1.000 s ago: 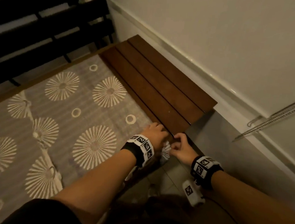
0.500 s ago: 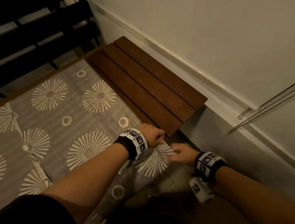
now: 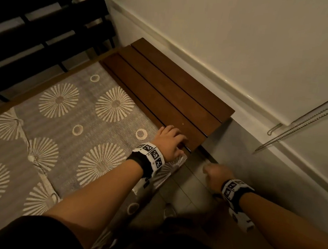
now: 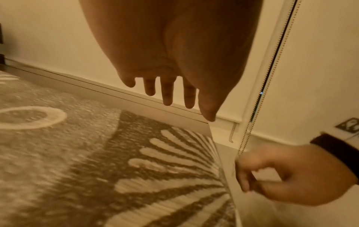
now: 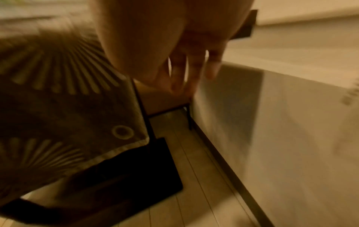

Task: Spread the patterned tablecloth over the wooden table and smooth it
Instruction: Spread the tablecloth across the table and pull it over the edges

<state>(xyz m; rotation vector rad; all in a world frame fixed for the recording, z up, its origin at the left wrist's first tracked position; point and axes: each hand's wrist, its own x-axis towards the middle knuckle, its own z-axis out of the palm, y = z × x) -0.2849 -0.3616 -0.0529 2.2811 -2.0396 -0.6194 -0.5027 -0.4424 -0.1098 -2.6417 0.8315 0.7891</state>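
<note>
A grey tablecloth (image 3: 70, 128) with pale sunburst patterns covers the left part of the wooden slatted table (image 3: 177, 98); its right slats lie bare. My left hand (image 3: 169, 140) rests at the cloth's right edge near the table's front corner, fingers (image 4: 168, 95) straight and stretched toward the bare wood. My right hand (image 3: 214, 173) hangs off the table's front corner, loosely curled and blurred, with nothing in it. In the left wrist view the cloth (image 4: 97, 169) lies under my palm. In the right wrist view the cloth's corner (image 5: 126, 138) hangs over the table's front edge, left of my fingers (image 5: 190, 73).
A black slatted bench (image 3: 40, 16) stands behind the table at the left. A pale wall with a white ledge (image 3: 203, 64) runs close along the table's right side. A bead chain (image 3: 296, 127) hangs at the right. Tiled floor (image 3: 189, 195) lies below my right hand.
Both hands were pinching the cloth's corner at the front edge. The corner has since dropped over the edge, my right hand has let go and drawn back, and my left hand has flattened.
</note>
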